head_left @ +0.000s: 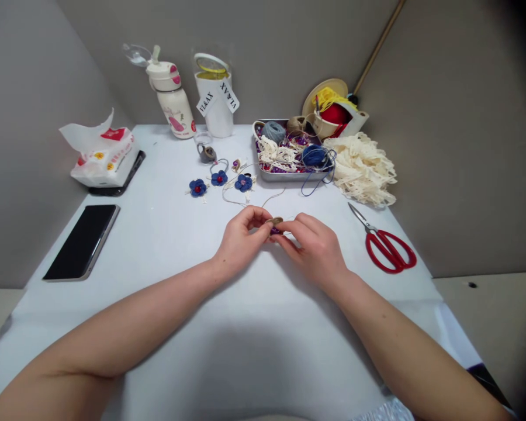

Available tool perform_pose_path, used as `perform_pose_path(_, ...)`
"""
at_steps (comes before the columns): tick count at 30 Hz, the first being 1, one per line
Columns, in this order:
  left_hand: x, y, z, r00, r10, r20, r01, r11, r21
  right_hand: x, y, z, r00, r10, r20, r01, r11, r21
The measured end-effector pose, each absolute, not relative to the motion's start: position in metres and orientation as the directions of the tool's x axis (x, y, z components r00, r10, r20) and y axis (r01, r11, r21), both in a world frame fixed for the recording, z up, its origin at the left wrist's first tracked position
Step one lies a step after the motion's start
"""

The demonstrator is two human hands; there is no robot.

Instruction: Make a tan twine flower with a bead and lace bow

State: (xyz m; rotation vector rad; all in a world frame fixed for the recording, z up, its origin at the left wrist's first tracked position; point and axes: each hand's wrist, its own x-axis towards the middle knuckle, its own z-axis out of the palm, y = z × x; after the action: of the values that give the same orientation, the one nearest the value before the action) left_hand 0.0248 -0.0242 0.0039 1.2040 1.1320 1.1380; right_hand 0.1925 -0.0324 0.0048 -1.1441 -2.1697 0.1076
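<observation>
Head view looks down on a white-covered table [166,316], with both forearms reaching in from the bottom of the frame and meeting at the centre. The left hand [241,240] and right hand [309,248] are held close together, working on a small tan oval piece [274,221] with a purple bead [274,231] just beneath it. The left fingers [249,217] are curled together around the near side of the piece, while the right fingers [291,229] are drawn together on its other side; the exact grip is partly hidden. Holding it up in the fingertips seems to keep this tiny piece steady and in plain view. A thin pale cord [245,202] runs from near the hands toward three blue crocheted flowers [219,178], which lie in a loose row just above, perhaps kept within easy reach. At the upper right, a metal tray [284,176] holds balls of blue cord [313,156] and grey yarn [274,131], with a heap of cream lace trim [362,169] beside it. Red-handled scissors [390,251] lie to the right of the hands, while a smartphone [82,242] rests face down or dark at the left.
</observation>
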Motion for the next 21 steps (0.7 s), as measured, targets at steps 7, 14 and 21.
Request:
perform_pose_path(7,0.0234,-0.0233,0.0044,0.146,0.985,-0.095,-0.148,0.117,0.982,0.1926,-0.0311,0.0042,-0.286,0.808,0.515,0.551,0.578,-0.601)
perform_pose_path(14,0.0222,-0.0204,0.0087,0.167,0.975,-0.144,-0.231,0.181,0.956,0.1919,-0.0307,0.0001,-0.244,0.822,0.514,0.555,0.553,-0.621)
perform_pose_path(21,0.0219,-0.0169,0.0083,0.130,0.959,-0.253,-0.272,0.280,0.921,0.1970,-0.0249,0.0064,-0.118,0.966,0.229,0.484,0.258,-0.836)
